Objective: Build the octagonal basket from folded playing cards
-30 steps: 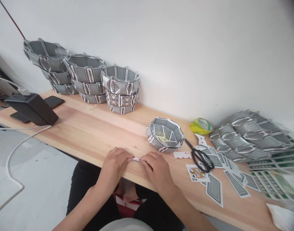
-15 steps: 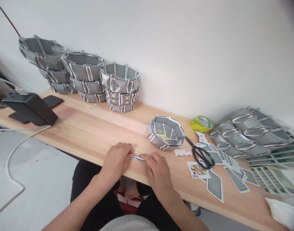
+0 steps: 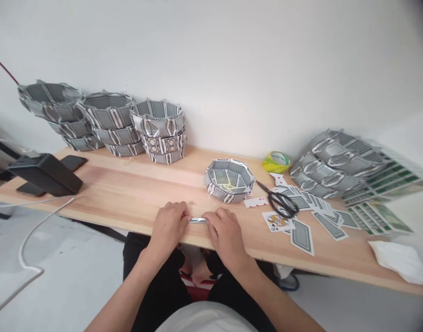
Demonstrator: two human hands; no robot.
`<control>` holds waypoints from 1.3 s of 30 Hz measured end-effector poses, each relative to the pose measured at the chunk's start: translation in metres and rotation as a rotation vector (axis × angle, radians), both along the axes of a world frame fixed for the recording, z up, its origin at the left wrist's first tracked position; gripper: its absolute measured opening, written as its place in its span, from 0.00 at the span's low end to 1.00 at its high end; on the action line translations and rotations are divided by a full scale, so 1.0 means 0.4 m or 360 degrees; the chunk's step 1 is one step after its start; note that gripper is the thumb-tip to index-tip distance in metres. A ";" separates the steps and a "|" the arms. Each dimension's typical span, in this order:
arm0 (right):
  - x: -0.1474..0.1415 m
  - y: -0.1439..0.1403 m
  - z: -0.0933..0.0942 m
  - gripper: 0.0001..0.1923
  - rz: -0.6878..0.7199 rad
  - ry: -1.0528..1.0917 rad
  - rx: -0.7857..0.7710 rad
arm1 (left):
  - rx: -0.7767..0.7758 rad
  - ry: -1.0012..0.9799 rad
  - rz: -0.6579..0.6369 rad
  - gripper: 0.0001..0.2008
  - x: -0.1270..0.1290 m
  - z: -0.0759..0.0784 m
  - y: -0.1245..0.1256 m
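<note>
Near the table's front edge, a narrow folded playing card [image 3: 198,221] runs between my two hands. My left hand [image 3: 170,222] is closed on its left end, and my right hand [image 3: 225,233] pinches the right end, fingers curled. The fingertips cover both ends of the strip. Just beyond my hands sits a shallow basket [image 3: 228,196] made of folded grey-backed cards, with flat cards visible inside. To its right lie black-handled scissors [image 3: 282,203], resting over loose playing cards [image 3: 303,236], some face up.
Several tall folded-card baskets [image 3: 163,124] stand along the wall at left; another basket [image 3: 322,166] lies tipped at right. A tape roll [image 3: 277,161] rests by the wall. A black stand [image 3: 47,173] with white cables [image 3: 24,251] is at far left, white tissue [image 3: 400,260] at right.
The camera view has shifted and levelled. Both hands keep hold of the folded card in nearly the same spot, and the strip now lies straighter between them.
</note>
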State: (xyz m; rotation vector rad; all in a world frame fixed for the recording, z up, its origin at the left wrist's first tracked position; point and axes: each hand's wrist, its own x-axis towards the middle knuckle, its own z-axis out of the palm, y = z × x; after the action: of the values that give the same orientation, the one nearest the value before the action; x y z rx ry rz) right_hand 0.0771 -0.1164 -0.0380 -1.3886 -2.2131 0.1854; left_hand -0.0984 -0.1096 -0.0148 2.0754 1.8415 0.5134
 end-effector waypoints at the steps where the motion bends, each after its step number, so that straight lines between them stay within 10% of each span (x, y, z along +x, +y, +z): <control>1: 0.005 -0.009 -0.002 0.10 -0.0002 -0.0008 0.0015 | 0.0004 -0.0010 -0.0003 0.04 0.002 0.000 -0.010; 21: -0.040 -0.174 -0.073 0.34 0.0116 -0.0394 -0.0033 | 0.0160 -0.0313 -0.0020 0.05 0.037 -0.043 -0.082; 39: -0.026 -0.174 -0.041 0.25 0.0032 -0.0448 -0.0030 | 0.0648 -0.0357 -0.0249 0.07 -0.008 -0.105 -0.110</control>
State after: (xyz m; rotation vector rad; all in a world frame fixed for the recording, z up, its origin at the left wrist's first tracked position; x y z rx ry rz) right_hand 0.0666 -0.1861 -0.0546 -1.4800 -2.4583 0.0175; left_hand -0.1016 -0.1535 -0.0566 2.2742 1.5274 1.1051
